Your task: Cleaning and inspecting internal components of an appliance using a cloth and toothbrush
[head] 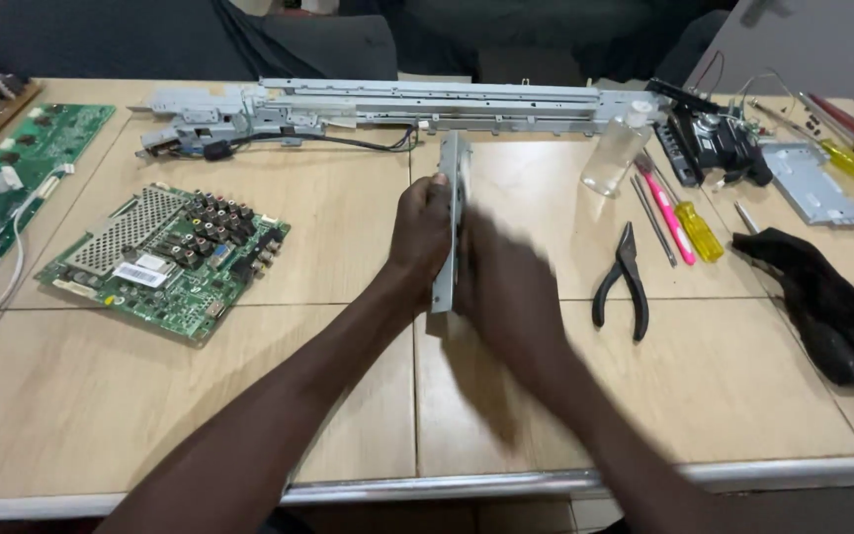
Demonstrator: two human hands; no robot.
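Left hand (421,233) clamped on upright grey metal plate (450,222), mid-counter (130,396); right hand (508,292) flat against it, blurred, grip unclear.

Circuit boards (165,259): two. Pliers (623,287): one. Bottle (617,150): one.

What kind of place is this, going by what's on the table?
Probably an electronics repair or teardown bench. A bare green circuit board lies on the table, a long stripped metal frame with a cable runs along the far edge, and black pliers and screwdrivers lie to the right.
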